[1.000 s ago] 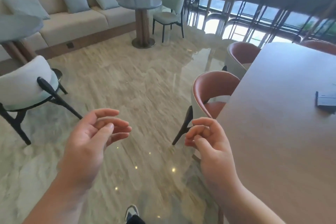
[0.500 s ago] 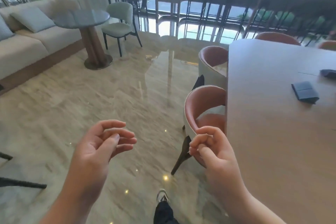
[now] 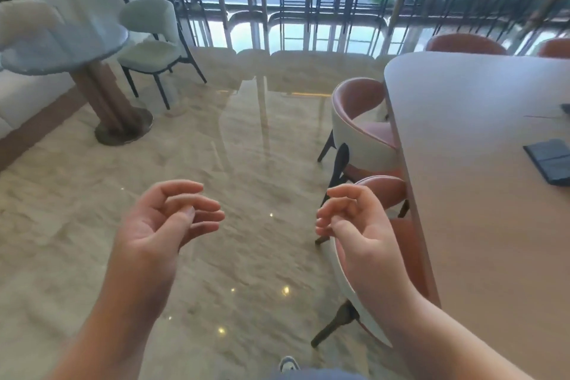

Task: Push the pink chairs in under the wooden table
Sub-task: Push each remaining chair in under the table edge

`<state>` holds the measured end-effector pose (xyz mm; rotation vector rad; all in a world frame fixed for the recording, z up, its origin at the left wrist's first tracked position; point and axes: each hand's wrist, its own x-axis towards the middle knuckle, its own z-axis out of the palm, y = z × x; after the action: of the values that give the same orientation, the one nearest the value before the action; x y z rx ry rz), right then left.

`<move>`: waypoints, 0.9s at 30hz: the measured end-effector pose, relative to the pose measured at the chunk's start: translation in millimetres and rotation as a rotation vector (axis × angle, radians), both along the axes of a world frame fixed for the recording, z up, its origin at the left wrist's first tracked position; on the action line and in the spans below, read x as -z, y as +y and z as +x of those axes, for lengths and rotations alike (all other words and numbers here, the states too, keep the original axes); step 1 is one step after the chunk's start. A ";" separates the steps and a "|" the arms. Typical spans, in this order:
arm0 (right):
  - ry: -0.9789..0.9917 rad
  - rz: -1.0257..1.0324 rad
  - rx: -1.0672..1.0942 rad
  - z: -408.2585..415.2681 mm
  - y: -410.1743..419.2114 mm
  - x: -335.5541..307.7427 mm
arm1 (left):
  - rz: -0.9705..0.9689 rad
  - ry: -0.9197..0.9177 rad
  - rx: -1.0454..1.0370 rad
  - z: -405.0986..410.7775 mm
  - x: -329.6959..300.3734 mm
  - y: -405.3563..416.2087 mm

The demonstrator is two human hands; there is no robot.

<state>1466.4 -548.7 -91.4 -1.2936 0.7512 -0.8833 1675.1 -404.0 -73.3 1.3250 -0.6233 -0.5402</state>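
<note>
The wooden table (image 3: 481, 210) fills the right side. Two pink chairs with white outer shells stand along its left edge. The nearer chair (image 3: 389, 191) is partly hidden behind my right hand and forearm, and its seat reaches under the table edge. The farther chair (image 3: 359, 123) is also tucked against the edge. Two more pink chair backs (image 3: 465, 44) show beyond the table's far end. My left hand (image 3: 166, 225) hovers over the floor with loosely curled fingers and holds nothing. My right hand (image 3: 357, 225) hovers over the nearer chair's back, loosely curled, touching nothing that I can see.
A round table on a pedestal (image 3: 61, 46) and a pale chair (image 3: 151, 40) stand at the back left, with a sofa (image 3: 18, 95) at the far left. A railing (image 3: 308, 9) closes the back. A dark folded item (image 3: 549, 160) lies on the wooden table. Glossy marble floor spreads between.
The view has swung right and moved forward along the table. The nearer pink chair now lies under my right hand. Both hands stay raised, loosely curled and holding nothing.
</note>
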 end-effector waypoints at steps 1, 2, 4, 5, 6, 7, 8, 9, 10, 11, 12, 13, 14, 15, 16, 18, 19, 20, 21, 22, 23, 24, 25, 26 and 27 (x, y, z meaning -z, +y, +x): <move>-0.003 -0.004 0.012 11.8 -9.3 1.1 | -0.013 0.018 0.017 13.3 2.9 -14.5; -0.001 -0.008 0.027 22.6 -18.4 2.1 | -0.021 0.032 0.043 25.9 6.1 -29.7; 0.031 -0.026 0.073 44.3 -38.6 4.9 | -0.022 0.040 0.104 53.6 10.9 -62.2; 0.055 -0.038 0.108 56.5 -49.8 6.9 | -0.021 0.039 0.137 70.8 12.9 -79.6; 0.073 -0.044 0.146 69.0 -60.2 9.2 | -0.018 0.036 0.171 89.0 14.9 -97.3; 0.081 -0.046 0.183 82.1 -69.8 12.0 | -0.017 0.036 0.204 106.9 17.2 -115.5; 0.080 -0.046 0.221 96.1 -78.8 15.2 | -0.021 0.037 0.240 124.4 19.5 -133.5; 0.074 -0.047 0.264 111.6 -87.5 18.8 | -0.027 0.036 0.279 142.1 22.2 -152.0; 0.063 -0.050 0.309 128.4 -96.1 21.9 | -0.032 0.035 0.321 159.1 25.3 -170.6; 0.051 -0.053 0.355 146.1 -105.1 24.1 | -0.033 0.036 0.364 175.7 27.5 -188.9; 0.046 -0.051 0.401 163.9 -114.7 25.5 | -0.026 0.038 0.410 192.9 28.9 -207.4; 0.049 -0.039 0.445 181.2 -123.6 25.8 | -0.007 0.035 0.459 210.2 29.4 -225.1; 0.052 -0.020 0.483 196.8 -130.1 25.0 | 0.020 0.028 0.509 226.3 29.4 -242.0; 0.054 -0.004 0.515 209.6 -135.1 24.0 | 0.044 0.022 0.558 241.4 28.6 -258.4; 0.058 -0.003 0.544 219.9 -140.1 23.0 | 0.060 0.024 0.606 254.8 26.3 -275.7; 0.079 -0.020 0.611 234.4 -148.8 19.8 | 0.079 0.032 0.697 275.4 20.2 -312.2; 0.098 -0.022 0.657 237.1 -151.7 19.7 | 0.091 0.020 0.736 281.3 18.9 -330.6; 0.120 -0.019 0.709 236.7 -153.9 20.7 | 0.102 -0.001 0.773 283.7 18.4 -348.9; 0.137 -0.012 0.760 234.7 -154.8 22.1 | 0.110 -0.013 0.811 283.2 17.7 -366.6; 0.149 0.000 0.812 231.2 -154.1 23.4 | 0.117 -0.009 0.851 279.6 17.2 -383.0; 0.161 0.010 0.861 226.8 -153.3 24.7 | 0.124 0.000 0.892 273.1 17.8 -398.0; 0.173 0.017 0.910 221.1 -151.4 26.0 | 0.132 -0.003 0.934 264.3 20.3 -410.7; 0.181 0.022 0.961 214.2 -148.6 28.0 | 0.142 -0.015 0.980 252.8 24.1 -420.8; 0.179 0.028 1.012 206.5 -145.8 30.5 | 0.150 -0.023 1.028 239.6 28.1 -429.1; 0.168 0.035 1.066 197.8 -143.9 33.3 | 0.159 -0.030 1.077 224.5 32.0 -436.6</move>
<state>1664.2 -692.5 -124.8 -0.8858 1.6388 -1.5866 1899.5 -840.5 -105.2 1.0571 -1.3398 -1.4569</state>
